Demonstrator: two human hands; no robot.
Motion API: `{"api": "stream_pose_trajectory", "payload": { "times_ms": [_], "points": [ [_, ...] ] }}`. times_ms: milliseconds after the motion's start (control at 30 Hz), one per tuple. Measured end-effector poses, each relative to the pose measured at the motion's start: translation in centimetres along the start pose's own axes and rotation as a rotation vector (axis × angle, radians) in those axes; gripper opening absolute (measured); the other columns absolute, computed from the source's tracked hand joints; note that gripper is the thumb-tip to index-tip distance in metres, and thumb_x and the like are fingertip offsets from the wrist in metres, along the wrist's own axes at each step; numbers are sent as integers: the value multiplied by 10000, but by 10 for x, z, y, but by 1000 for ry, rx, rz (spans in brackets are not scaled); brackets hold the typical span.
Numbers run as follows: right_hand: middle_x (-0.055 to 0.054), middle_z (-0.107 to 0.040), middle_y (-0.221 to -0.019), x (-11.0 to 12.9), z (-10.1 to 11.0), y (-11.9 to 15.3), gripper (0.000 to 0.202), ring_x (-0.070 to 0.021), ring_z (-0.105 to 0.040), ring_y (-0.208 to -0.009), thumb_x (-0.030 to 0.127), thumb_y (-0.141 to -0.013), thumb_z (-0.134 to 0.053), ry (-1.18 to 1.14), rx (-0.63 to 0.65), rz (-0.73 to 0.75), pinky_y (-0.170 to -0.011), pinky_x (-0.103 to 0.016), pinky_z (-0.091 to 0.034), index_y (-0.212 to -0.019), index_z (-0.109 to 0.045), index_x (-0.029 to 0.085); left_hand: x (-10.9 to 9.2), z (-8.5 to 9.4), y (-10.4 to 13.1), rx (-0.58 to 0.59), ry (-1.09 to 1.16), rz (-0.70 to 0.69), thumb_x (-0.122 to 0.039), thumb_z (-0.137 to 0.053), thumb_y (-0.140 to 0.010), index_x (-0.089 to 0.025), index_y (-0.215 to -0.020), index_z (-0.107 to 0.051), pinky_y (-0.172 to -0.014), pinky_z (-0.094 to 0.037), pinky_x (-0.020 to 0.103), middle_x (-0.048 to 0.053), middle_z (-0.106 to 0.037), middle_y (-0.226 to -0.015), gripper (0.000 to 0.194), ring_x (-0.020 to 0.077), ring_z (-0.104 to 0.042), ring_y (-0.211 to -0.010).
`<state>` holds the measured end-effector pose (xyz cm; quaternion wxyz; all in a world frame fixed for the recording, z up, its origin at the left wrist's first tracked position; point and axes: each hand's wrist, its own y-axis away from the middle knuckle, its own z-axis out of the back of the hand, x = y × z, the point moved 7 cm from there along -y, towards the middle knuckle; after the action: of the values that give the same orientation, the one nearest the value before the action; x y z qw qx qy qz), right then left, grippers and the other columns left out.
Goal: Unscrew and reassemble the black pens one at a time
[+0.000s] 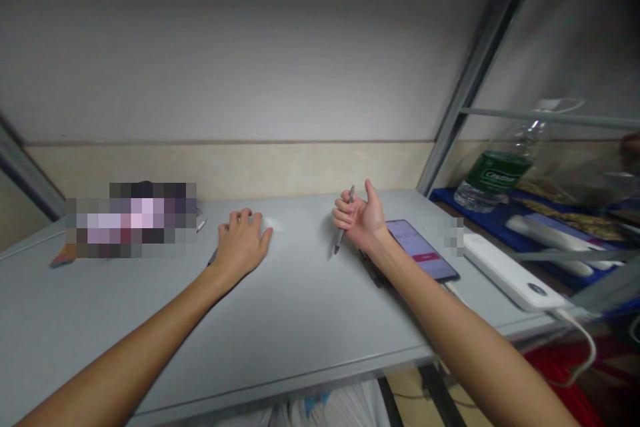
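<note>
My right hand (pixel 363 217) is raised a little above the grey desk (pixel 295 320), palm turned up and thumb apart. Its curled fingers hold a dark slim pen (pixel 339 240), which slants with one end toward the desk. My left hand (pixel 243 243) is palm down at the left middle of the desk, fingers spread and slightly bent. Part of a dark thin object (pixel 213 258) shows beside its wrist; the rest is hidden. Beside my right wrist lies a lit phone (pixel 420 250), and another dark object (pixel 371 270) is partly covered by that forearm.
A white power bank (pixel 513 271) with a cable is at the desk's right edge. Beyond the metal frame (pixel 457 107) stands a green-labelled water bottle (pixel 495 170) on a blue surface. A blurred-out pile (pixel 135 220) lies at the back left.
</note>
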<state>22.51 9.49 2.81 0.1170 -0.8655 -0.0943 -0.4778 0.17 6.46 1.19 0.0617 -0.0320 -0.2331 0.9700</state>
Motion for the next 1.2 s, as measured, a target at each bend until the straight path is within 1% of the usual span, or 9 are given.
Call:
{"api": "stream_pose_trajectory", "payload": {
  "times_ms": [133,267,367,500,667,733,867,1067,1200],
  "points": [
    [73,-144,-469,7,-7,6,551,-90,-96,-396,740,-758,-289,-22,40,31,-362,-223,-125,-569,-265,223,16,-20,1,141,-61,77,-465,-337,-859,-138,-1098,-551,-792,-391,524,225,-497,-1157,459,389,-421,-1093],
    [73,-108,-452,14,-6,8,491,-91,-68,-394,621,-801,-327,-25,-10,76,-352,-220,-115,-544,-205,221,19,-28,1,201,-66,70,-454,-294,-871,-133,-1084,-554,-750,-411,527,232,-525,-1104,464,396,-457,-1050],
    [71,-104,-437,16,-7,9,437,-92,-62,-385,504,-819,-354,-73,11,82,-344,-222,-113,-528,-196,219,16,-27,-1,196,-55,21,-365,-309,-879,-128,-1048,-564,-762,-418,484,214,-559,-1064,387,361,-480,-1027],
    [74,-124,-447,18,-6,9,459,-84,-75,-385,567,-807,-348,-162,47,91,-342,-211,-127,-529,-240,218,11,-26,-3,172,-15,-60,-159,-354,-838,-123,-1008,-576,-787,-422,410,177,-598,-1018,282,298,-509,-990],
    [79,-104,-428,13,-8,8,423,-80,-55,-379,464,-823,-359,-247,70,11,-325,-193,-124,-514,-225,208,7,-27,-5,139,61,-165,27,-386,-682,-117,-1011,-590,-861,-412,364,133,-619,-1009,413,252,-515,-990],
    [81,-117,-424,14,-12,9,427,-76,-66,-372,469,-825,-366,-297,117,1,-319,-185,-136,-513,-239,206,6,-26,-5,116,83,-189,45,-387,-655,-117,-1001,-592,-881,-410,354,120,-618,-1006,433,241,-513,-986],
    [87,-155,-432,16,-18,11,503,-65,-105,-362,629,-786,-373,-338,169,24,-314,-172,-178,-528,-280,208,4,-23,-5,45,100,-204,17,-391,-702,-111,-1073,-562,-898,-414,351,127,-578,-1077,428,242,-499,-1009],
    [85,-116,-424,15,-21,11,383,-65,-76,-358,391,-812,-380,-317,171,28,-308,-161,-149,-499,-268,200,5,-24,-6,35,84,-192,-36,-403,-751,-93,-1072,-564,-887,-422,379,145,-596,-1012,364,271,-503,-973],
    [85,-129,-435,17,-24,13,399,-65,-83,-370,456,-805,-375,-315,204,38,-317,-163,-168,-511,-289,200,3,-23,-6,59,96,-202,-23,-395,-747,-91,-1056,-565,-877,-425,380,139,-624,-933,359,263,-529,-924]
  ]
}}
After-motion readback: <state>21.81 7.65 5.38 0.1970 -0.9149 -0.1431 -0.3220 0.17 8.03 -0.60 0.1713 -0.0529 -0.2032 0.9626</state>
